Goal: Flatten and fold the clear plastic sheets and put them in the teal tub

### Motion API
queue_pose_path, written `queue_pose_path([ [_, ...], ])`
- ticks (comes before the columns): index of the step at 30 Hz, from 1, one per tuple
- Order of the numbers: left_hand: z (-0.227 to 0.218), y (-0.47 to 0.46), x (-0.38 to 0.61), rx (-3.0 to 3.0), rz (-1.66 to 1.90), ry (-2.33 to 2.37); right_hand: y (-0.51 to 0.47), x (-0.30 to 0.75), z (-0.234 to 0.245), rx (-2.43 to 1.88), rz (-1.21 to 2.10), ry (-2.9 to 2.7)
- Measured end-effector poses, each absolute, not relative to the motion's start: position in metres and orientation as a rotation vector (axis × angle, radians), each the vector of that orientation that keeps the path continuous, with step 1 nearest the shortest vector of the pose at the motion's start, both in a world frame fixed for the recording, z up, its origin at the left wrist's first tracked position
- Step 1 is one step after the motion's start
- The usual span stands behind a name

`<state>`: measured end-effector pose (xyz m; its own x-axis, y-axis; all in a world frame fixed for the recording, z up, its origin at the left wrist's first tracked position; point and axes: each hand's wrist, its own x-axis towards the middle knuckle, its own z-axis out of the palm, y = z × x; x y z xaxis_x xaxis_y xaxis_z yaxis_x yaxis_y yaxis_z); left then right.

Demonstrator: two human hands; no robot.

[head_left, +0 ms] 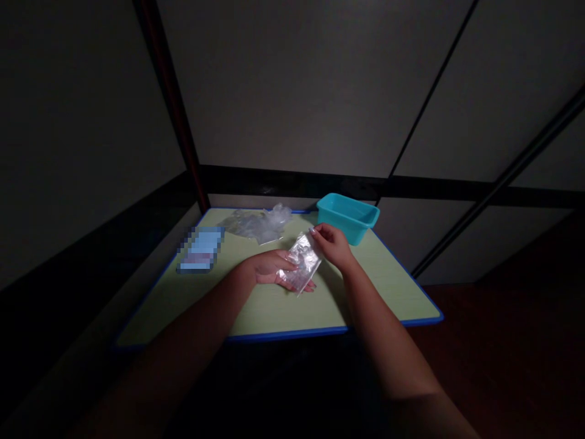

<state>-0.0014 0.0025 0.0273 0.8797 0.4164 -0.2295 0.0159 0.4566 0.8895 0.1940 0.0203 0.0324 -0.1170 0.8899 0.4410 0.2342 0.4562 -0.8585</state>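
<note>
A small clear plastic bag is held above the middle of the table, tilted and shiny. My left hand supports it from below, thumb on top and fingers behind, partly seen through the film. At the bag's upper right corner, the fingertips of my right hand pinch its edge. Whether anything lies inside the bag I cannot tell. Behind my hands, a loose heap of clear plastic bags rests on the table.
A turquoise plastic basin stands at the back right, just beyond my right hand. At the left lies a phone-like, blurred-out device. The pale green table has a blue edge and stands against panelled walls.
</note>
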Motion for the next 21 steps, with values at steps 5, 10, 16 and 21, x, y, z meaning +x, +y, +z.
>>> queue_pose_path([
  [5, 0.0280, 0.0017, -0.0028, 1.131, 0.187, 0.491, 0.0162, 0.1943, 0.0357, -1.133, 0.807, -1.746],
  [10, 0.0259, 0.0031, -0.0060, 1.139, 0.200, 0.495, 0.0144, 0.1917, 0.0342, -1.101, 0.841, -1.796],
  [16, 0.0262, 0.0006, -0.0056, 1.143, 0.213, 0.508, 0.0139, 0.1902, 0.0356, -1.078, 0.738, -1.828],
  [21, 0.0263, 0.0033, -0.0076, 1.115, 0.254, 0.559, 0.0185, 0.1958, 0.0336, -1.116, 0.535, -1.790],
])
